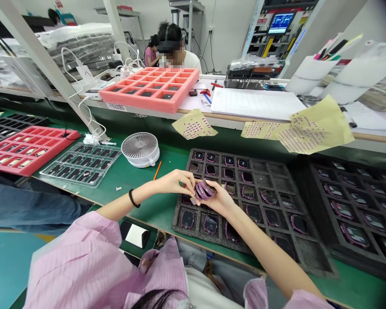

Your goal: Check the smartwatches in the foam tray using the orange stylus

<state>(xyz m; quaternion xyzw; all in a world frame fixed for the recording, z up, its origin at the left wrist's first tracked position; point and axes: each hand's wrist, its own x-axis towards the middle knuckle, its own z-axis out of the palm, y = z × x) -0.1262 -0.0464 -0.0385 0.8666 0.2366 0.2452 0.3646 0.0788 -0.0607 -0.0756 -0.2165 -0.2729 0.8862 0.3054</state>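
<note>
My left hand point(176, 182) and my right hand point(218, 200) meet above a black foam tray point(296, 253), both gripping a small purple-ringed device part point(204, 190). Its exact form is partly hidden by my fingers. The tray has a grid of square cells. Many of them hold dark rounded-square units with pink or purple rims, and cells toward the far right corner look unfilled. A black band circles my left wrist point(134, 198).
A second foam tray point(350, 214) holds similar units to the right. On the green workbench point(138, 189) stand a white fan point(140, 149), a clear tray point(80, 165) and a red tray point(28, 150). Yellow sheets point(315, 128) lie beyond, and a co-worker point(176, 51) sits opposite, behind a pink tray point(151, 88).
</note>
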